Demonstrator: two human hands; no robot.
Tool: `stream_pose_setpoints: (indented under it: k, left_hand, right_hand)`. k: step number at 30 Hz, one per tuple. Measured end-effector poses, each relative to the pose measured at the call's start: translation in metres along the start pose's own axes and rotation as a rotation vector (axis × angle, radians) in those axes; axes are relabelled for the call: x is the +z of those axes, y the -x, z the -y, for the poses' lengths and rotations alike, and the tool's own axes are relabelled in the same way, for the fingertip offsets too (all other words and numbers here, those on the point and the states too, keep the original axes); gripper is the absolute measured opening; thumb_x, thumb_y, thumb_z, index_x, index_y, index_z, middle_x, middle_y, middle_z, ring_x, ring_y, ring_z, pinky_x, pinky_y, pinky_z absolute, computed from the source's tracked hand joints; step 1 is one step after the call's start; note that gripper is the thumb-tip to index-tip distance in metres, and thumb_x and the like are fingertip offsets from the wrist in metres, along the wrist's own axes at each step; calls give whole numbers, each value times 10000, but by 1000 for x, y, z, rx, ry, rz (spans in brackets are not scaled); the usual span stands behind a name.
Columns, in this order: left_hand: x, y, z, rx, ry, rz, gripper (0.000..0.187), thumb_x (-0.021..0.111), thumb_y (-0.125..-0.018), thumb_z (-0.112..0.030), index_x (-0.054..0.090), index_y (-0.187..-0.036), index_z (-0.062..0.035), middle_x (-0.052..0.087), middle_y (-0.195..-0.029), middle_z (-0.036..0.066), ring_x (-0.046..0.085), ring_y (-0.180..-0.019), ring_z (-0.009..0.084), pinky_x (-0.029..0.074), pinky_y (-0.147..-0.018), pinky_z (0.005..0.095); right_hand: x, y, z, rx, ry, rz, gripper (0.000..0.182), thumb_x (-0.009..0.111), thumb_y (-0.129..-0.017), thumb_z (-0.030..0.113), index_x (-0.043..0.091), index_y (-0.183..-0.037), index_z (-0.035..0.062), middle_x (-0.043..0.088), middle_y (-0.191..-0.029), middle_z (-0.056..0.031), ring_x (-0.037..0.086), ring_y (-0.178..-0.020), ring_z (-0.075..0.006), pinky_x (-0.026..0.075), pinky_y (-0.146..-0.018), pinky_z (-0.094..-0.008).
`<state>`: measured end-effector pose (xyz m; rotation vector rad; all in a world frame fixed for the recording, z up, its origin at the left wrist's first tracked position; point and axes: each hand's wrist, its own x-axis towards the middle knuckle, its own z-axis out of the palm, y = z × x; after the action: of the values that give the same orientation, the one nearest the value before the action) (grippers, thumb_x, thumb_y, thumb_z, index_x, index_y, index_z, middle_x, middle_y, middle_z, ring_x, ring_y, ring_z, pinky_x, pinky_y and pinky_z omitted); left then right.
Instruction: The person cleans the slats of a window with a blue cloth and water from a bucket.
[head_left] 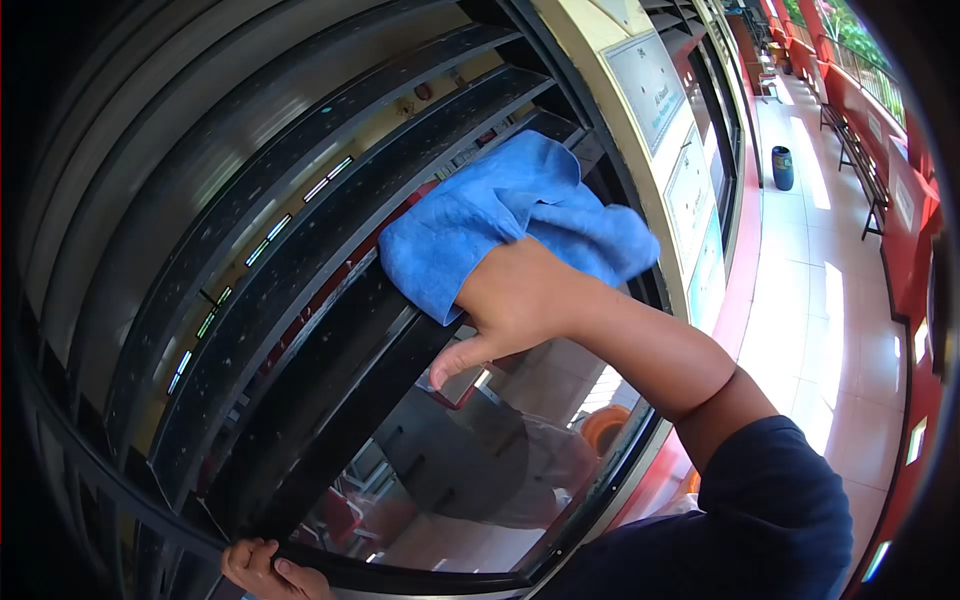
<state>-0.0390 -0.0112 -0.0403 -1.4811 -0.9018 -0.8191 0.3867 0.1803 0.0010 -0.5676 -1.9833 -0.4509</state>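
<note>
A blue cloth is draped over the dark slats of a louvered window. My right hand is on the cloth, pressing it against the slats. Its fingers are hidden in the folds, while the thumb sticks out below over the dark slat above the glass pane. One loose end of the cloth hangs toward the window's right side, slightly blurred. At the bottom left, my left hand has its fingers curled over the edge of the black window frame.
Pale specks dot the slats. Right of the window, papers hang on a cream-framed wall. A tiled corridor runs beyond, with a dark blue barrel and a long bench beside a red wall. The pane shows an orange round object.
</note>
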Motion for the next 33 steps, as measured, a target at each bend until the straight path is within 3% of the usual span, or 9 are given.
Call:
stream_pose_setpoints:
  k: [1,4,6,9,12,19,26,29,33]
  left_hand:
    - [5,-1,-7,-79,60,9,364,418,-1099,-329,584,-964,-34,580,-976,141,555,-967,323,419,-924,519]
    - [23,-26,-42,28,103,-28,596,433,-1067,-569,673,-1098,-24,700,-1041,161,663,-1009,359,493,-930,507]
    - [41,-47,-59,30,51,-38,447,429,-1090,-437,605,-1009,-34,615,-1006,142,592,-1007,323,434,-955,526]
    - [58,-59,-66,-55,-19,-5,469,391,-1100,-441,594,-1038,-23,605,-1071,150,575,-1073,337,392,-1027,555]
    - [62,-95,-88,-17,-123,-93,630,386,-1069,-596,633,-1075,-16,690,-1022,162,667,-975,348,514,-876,505]
    - [69,-108,-96,-32,-224,-93,697,365,-1052,-646,604,-1082,9,684,-1068,197,682,-962,388,550,-808,499]
    - [74,-108,-107,-117,-276,-76,817,319,-1023,-719,627,-1235,8,690,-1120,200,675,-1006,409,532,-863,523]
    - [76,-109,-109,-141,-317,-87,838,318,-1016,-732,650,-1214,11,693,-1115,202,674,-995,408,531,-851,513]
    - [79,-112,-113,-165,-311,-118,845,320,-1011,-739,673,-1205,3,696,-1109,200,675,-980,408,527,-837,512]
  right_hand:
    - [-4,4,-8,125,-76,231,885,671,-767,816,683,-1046,-24,684,-928,-274,652,-900,-490,528,-769,-501]
    - [-17,4,-46,210,-5,233,840,611,-826,806,654,-842,-33,678,-837,-247,667,-824,-463,541,-717,-502]
    - [-30,7,-79,275,109,28,849,587,-834,820,673,-864,-24,695,-843,-251,679,-877,-460,546,-778,-498]
    - [-65,8,-138,620,155,221,850,536,-877,810,660,-892,-31,693,-895,-255,676,-912,-446,534,-833,-489]
    - [-52,19,-137,417,324,54,837,561,-871,799,638,-868,-34,673,-881,-251,654,-894,-454,523,-839,-485]
    - [-37,47,-114,448,266,-255,763,702,-797,732,635,-943,-14,668,-872,-218,652,-902,-452,518,-822,-487]
    - [-63,26,-129,471,120,21,839,722,-734,784,649,-838,-45,652,-838,-252,658,-895,-446,527,-817,-476]
    - [-44,35,-126,145,134,-251,879,724,-699,815,643,-827,-51,663,-804,-230,666,-847,-440,538,-795,-472]
    - [-65,28,-115,440,50,182,910,674,-736,838,653,-883,-60,693,-863,-227,679,-870,-436,552,-798,-472]
